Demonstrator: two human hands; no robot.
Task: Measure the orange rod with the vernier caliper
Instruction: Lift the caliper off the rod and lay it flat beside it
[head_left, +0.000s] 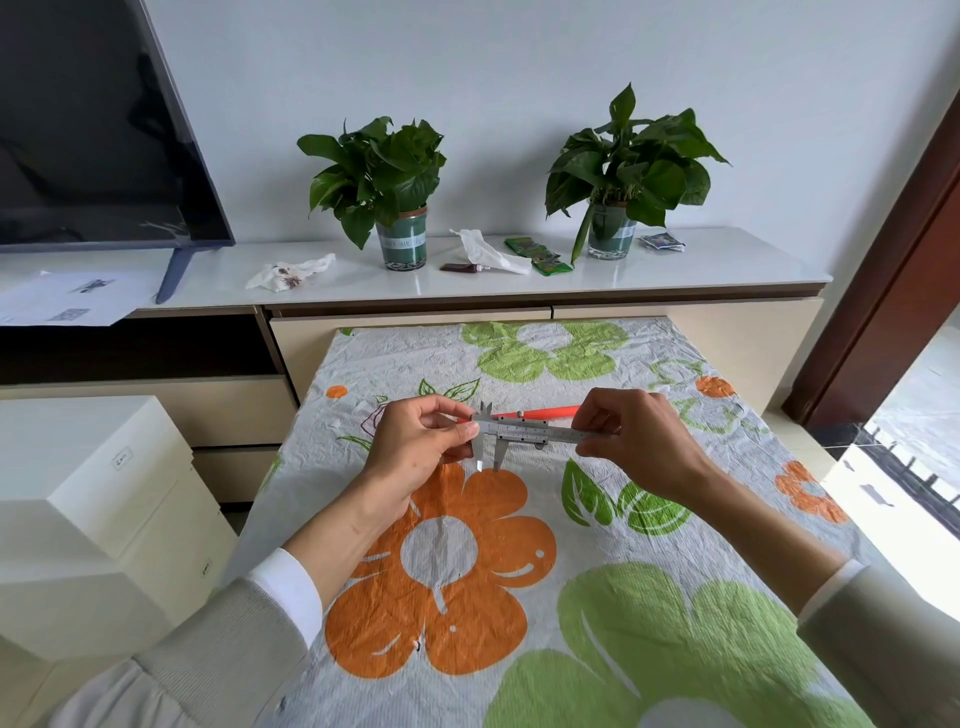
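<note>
You pinched the vernier caliper (524, 434) between left hand (415, 452) and right hand (636, 441), mid-table. Orange rod (540, 413) lay left-right just behind the beam, parallel, outside the jaws.

One view only: head cam, wide-angle, worn by the person, looking fwd and down over a table with a flowered cloth (597, 597). Cam sits close above the near edge; both forearms enter from the bottom corners, with the left hand (415, 447) and right hand (639, 441) meeting about mid-frame. Faces a white wall w/ a low cabinet (649, 283) along it, just past the table's far edge. Upper left catches part of a TV screen (93, 130); two potted plants (384, 192) stand centre-top. Lens bends straight lines near the edges, e.g. the door frame (893, 270) at right leans inward. No 2nd view, so no overlap to report.
</note>
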